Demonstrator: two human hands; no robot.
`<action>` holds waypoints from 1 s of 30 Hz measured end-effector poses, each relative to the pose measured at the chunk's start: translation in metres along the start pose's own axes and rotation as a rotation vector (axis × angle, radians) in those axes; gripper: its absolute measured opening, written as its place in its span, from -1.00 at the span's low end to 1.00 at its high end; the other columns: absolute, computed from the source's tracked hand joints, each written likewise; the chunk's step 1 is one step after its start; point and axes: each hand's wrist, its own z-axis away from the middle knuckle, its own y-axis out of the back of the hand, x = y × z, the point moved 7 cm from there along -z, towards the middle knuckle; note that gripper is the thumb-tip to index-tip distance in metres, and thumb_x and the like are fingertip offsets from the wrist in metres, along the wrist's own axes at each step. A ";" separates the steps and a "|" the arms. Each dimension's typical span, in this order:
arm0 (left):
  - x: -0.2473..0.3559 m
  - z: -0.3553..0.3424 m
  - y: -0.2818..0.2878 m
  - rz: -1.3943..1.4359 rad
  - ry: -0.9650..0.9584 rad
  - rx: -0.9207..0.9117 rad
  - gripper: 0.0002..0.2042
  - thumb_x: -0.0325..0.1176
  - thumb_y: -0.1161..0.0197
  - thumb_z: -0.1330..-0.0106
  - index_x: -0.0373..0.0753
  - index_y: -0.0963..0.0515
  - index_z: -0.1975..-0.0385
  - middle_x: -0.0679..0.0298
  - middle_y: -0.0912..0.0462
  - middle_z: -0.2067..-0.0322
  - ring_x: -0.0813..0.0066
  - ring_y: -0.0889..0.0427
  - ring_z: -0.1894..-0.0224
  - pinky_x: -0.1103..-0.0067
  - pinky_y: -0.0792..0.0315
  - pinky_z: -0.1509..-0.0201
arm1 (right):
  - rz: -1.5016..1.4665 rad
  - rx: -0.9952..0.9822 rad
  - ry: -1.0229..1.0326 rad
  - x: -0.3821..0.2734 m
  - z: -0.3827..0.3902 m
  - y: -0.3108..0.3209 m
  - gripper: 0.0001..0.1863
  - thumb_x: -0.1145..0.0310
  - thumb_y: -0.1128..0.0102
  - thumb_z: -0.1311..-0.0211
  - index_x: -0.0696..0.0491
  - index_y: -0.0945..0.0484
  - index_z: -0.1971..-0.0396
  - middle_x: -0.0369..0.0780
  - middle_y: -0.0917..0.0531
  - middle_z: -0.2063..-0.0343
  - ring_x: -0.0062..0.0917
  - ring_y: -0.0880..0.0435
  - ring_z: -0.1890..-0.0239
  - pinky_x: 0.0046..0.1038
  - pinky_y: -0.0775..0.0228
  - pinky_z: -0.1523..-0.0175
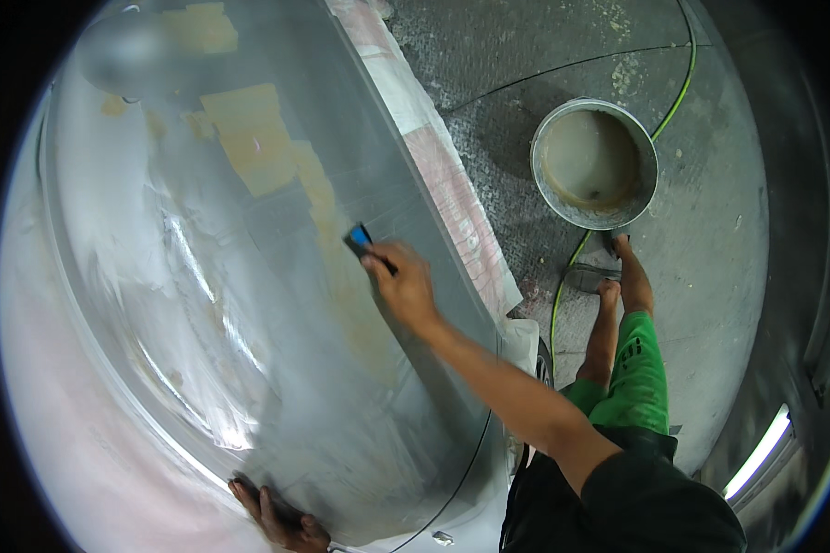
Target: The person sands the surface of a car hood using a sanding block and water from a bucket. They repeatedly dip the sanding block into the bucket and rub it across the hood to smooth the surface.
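My right hand (pixel 404 284) is closed around a small, dark, flat-edged block with a blue patch (pixel 358 237); its exact kind is unclear. The block rests on a large, curved, grey vehicle panel (pixel 277 387), beside a streak of beige filler (pixel 318 189). That streak runs up into a wider beige patch (pixel 254 138). At the lower left my left hand (pixel 281 523) lies on the panel's edge, its fingers spread and nothing visible in them. Part of that hand is in shadow. The panel looks shiny and wet on its left side.
A bucket of murky, greyish liquid (pixel 592 157) stands on the concrete floor, close to my feet. A green hose (pixel 678 100) runs behind it. White and pinkish covering sheet (pixel 452 189) lines the panel's right side. Another beige patch (pixel 200 28) lies farther up.
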 end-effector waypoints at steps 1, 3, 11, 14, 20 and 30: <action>0.002 0.000 0.000 -0.002 -0.003 0.008 -0.35 0.13 0.10 -0.43 -0.38 -0.33 -0.23 -0.21 -0.13 -0.36 -0.24 -0.15 -0.39 -0.03 -0.06 -0.40 | 0.022 0.006 0.009 -0.001 -0.011 -0.001 -0.82 0.43 -0.34 -0.14 0.16 -0.67 0.26 -0.12 -0.69 0.29 -0.27 -0.64 0.23 -0.36 -0.46 0.10; 0.000 0.004 0.002 -0.038 -0.008 -0.007 -0.34 0.13 0.10 -0.43 -0.39 -0.33 -0.23 -0.22 -0.13 -0.36 -0.24 -0.15 -0.39 -0.03 -0.06 -0.40 | 0.040 0.018 -0.005 0.001 0.011 0.002 -0.80 0.41 -0.35 -0.14 0.15 -0.68 0.25 -0.13 -0.69 0.30 -0.29 -0.65 0.24 -0.38 -0.47 0.11; -0.001 0.001 -0.002 0.006 0.013 0.020 -0.31 0.17 0.11 -0.42 -0.39 -0.34 -0.22 -0.22 -0.13 -0.36 -0.25 -0.14 -0.39 -0.04 -0.06 -0.40 | -0.009 0.030 -0.018 0.004 -0.003 0.006 -0.79 0.40 -0.34 -0.15 0.19 -0.67 0.24 -0.11 -0.69 0.31 -0.29 -0.64 0.23 -0.38 -0.46 0.09; -0.004 0.006 -0.002 -0.017 0.021 0.020 -0.31 0.18 0.12 -0.42 -0.39 -0.34 -0.22 -0.22 -0.14 -0.35 -0.25 -0.16 -0.38 -0.04 -0.07 -0.39 | 0.050 0.019 0.031 0.010 0.027 0.005 -0.79 0.42 -0.33 -0.14 0.20 -0.67 0.25 -0.09 -0.68 0.32 -0.25 -0.62 0.24 -0.34 -0.44 0.11; -0.008 0.009 0.004 -0.036 0.007 0.014 -0.31 0.17 0.11 -0.42 -0.40 -0.35 -0.21 -0.22 -0.15 -0.35 -0.26 -0.16 -0.38 -0.04 -0.08 -0.39 | 0.001 0.006 -0.031 0.009 0.040 0.002 -0.80 0.42 -0.32 -0.15 0.19 -0.67 0.24 -0.07 -0.65 0.34 -0.22 -0.59 0.26 -0.29 -0.42 0.12; -0.015 0.018 0.006 -0.022 0.009 0.041 -0.32 0.16 0.10 -0.43 -0.42 -0.35 -0.21 -0.24 -0.15 -0.34 -0.25 -0.14 -0.39 -0.04 -0.06 -0.39 | -0.032 -0.027 -0.044 0.013 0.061 0.004 -0.81 0.41 -0.30 -0.16 0.18 -0.66 0.27 -0.11 -0.65 0.33 -0.21 -0.57 0.24 -0.26 -0.40 0.10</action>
